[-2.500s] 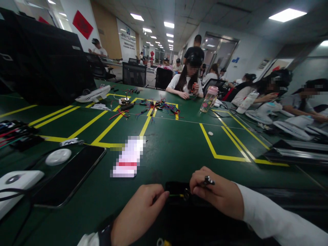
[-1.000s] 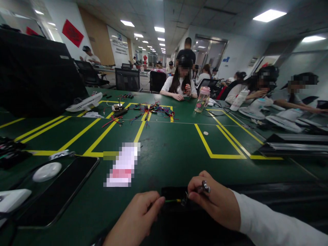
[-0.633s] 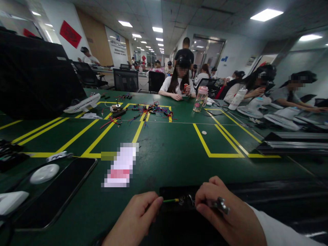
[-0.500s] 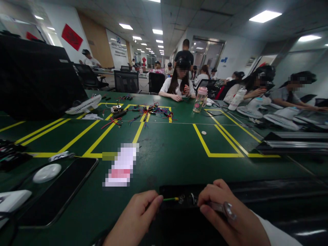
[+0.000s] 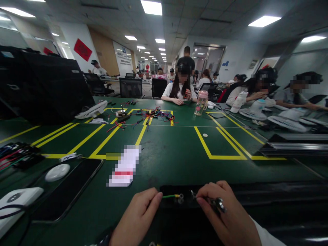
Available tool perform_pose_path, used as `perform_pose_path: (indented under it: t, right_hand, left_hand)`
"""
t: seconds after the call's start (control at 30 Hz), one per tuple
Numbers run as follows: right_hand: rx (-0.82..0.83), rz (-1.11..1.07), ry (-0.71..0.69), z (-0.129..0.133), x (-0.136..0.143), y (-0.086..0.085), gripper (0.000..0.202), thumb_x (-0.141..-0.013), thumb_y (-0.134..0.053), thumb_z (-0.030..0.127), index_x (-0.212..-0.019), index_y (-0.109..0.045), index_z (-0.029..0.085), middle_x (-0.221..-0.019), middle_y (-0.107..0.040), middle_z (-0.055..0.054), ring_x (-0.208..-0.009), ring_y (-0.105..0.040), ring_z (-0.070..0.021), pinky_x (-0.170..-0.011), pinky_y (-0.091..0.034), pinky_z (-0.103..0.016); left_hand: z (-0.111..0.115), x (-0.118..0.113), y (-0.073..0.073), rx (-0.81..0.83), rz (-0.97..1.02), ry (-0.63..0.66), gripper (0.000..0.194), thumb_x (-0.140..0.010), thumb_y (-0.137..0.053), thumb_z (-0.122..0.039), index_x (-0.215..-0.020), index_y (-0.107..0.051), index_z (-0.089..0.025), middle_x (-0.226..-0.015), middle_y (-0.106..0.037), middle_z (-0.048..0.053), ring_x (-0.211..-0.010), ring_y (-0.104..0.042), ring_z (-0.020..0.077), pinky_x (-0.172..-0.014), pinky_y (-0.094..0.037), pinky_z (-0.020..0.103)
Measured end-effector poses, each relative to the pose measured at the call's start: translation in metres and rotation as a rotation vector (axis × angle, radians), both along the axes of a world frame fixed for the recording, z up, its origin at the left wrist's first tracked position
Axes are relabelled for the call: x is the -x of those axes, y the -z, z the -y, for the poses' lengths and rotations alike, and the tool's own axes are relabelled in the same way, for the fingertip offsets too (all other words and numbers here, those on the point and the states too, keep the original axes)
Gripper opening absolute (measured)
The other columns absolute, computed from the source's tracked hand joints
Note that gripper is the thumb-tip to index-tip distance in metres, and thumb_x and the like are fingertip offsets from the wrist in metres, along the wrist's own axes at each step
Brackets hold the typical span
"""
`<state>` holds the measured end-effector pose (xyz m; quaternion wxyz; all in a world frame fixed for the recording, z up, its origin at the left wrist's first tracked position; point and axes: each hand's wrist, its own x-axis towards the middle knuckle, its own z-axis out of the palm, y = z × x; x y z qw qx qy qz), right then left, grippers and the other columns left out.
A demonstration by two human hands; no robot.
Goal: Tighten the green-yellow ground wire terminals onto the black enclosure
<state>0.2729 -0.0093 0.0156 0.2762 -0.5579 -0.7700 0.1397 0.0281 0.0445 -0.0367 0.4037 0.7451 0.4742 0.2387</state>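
Observation:
Between the thumb and fingers of my left hand (image 5: pixel 139 213) is a thin green wire (image 5: pixel 168 196). Its yellow sleeve leads to a metal ring terminal (image 5: pixel 181 196), which lies at a small fastening on a long black part (image 5: pixel 258 193). My right hand (image 5: pixel 217 206) is closed round a metal wrench (image 5: pixel 219 204). One wrench end sticks out behind my fingers, and the other points left, a short gap from the terminal. Details of the fastening are too dark to make out.
On the green table lie a black phone (image 5: pixel 74 191), a white round object (image 5: pixel 57 172), a bright paper slip (image 5: pixel 125 167) and a heap of wires (image 5: pixel 156 114). A pink-lidded bottle (image 5: pixel 202 102) stands farther back, near a seated person (image 5: pixel 179 89). Black metal profiles (image 5: pixel 294 147) lie right.
The wrench has turned in my right hand, and its near end now sits lower and to the left. The ring terminal shows more clearly. My view has tilted up slightly.

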Motion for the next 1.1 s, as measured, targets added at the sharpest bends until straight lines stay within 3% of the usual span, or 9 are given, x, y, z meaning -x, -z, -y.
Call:
perform_pose_path:
  t: [0.13,0.27,0.5,0.67,0.93,1.1]
  right_hand:
    - [-0.047,0.022,0.111,-0.004,-0.012,0.002,0.020,-0.100,-0.041,0.025,-0.087,-0.056,0.022,-0.080,-0.061,-0.006,-0.075,-0.054,-0.0276,-0.073,-0.038,-0.047]
    - [-0.008,0.030,0.119,-0.007,-0.016,0.003,0.019,-0.099,-0.042,0.026,-0.091,-0.060,0.023,-0.083,-0.063,-0.007,-0.078,-0.055,-0.0293,-0.073,-0.041,-0.048]
    - [0.066,0.049,0.037,-0.007,-0.015,0.010,0.012,-0.097,-0.051,0.023,-0.096,-0.062,0.027,-0.091,-0.067,-0.003,-0.084,-0.059,-0.0279,-0.078,-0.043,-0.047]
    - [0.083,0.035,-0.049,-0.006,-0.014,0.009,0.017,-0.095,-0.054,0.015,-0.100,-0.061,0.029,-0.093,-0.069,0.001,-0.087,-0.062,-0.0231,-0.080,-0.043,-0.041]
    - [0.031,0.093,-0.046,-0.011,-0.017,0.008,0.013,-0.097,-0.054,0.016,-0.103,-0.059,0.027,-0.095,-0.070,0.001,-0.087,-0.063,-0.0226,-0.080,-0.037,-0.042]
    - [0.098,0.180,-0.211,-0.018,-0.025,0.012,0.020,-0.093,-0.062,0.017,-0.103,-0.063,0.034,-0.095,-0.073,0.006,-0.086,-0.066,-0.0199,-0.075,-0.034,-0.038]
  left_hand:
    - [-0.002,0.002,0.001,-0.011,0.001,-0.017,0.045,-0.103,-0.034,-0.047,-0.068,-0.044,-0.020,-0.067,-0.049,-0.002,-0.065,-0.049,0.0163,-0.061,-0.035,0.027]
    - [-0.003,0.002,-0.001,-0.010,-0.008,-0.022,0.045,-0.103,-0.035,-0.047,-0.068,-0.045,-0.020,-0.068,-0.050,-0.002,-0.064,-0.049,0.0161,-0.060,-0.035,0.027]
    - [-0.003,0.003,-0.001,-0.004,-0.055,-0.019,0.044,-0.103,-0.036,-0.045,-0.070,-0.049,-0.020,-0.071,-0.056,-0.001,-0.067,-0.054,0.0172,-0.064,-0.037,0.027]
    - [-0.005,0.005,0.001,0.000,-0.086,-0.033,0.043,-0.102,-0.038,-0.045,-0.070,-0.053,-0.020,-0.069,-0.056,-0.001,-0.066,-0.053,0.0171,-0.062,-0.036,0.027]
    - [-0.009,0.007,0.006,0.013,-0.107,-0.044,0.039,-0.099,-0.040,-0.045,-0.076,-0.058,-0.019,-0.070,-0.057,0.000,-0.067,-0.054,0.0176,-0.060,-0.038,0.025]
    - [-0.009,0.010,0.013,0.024,-0.120,-0.030,0.042,-0.099,-0.039,-0.047,-0.074,-0.058,-0.019,-0.068,-0.057,0.000,-0.063,-0.055,0.0170,-0.058,-0.038,0.025]
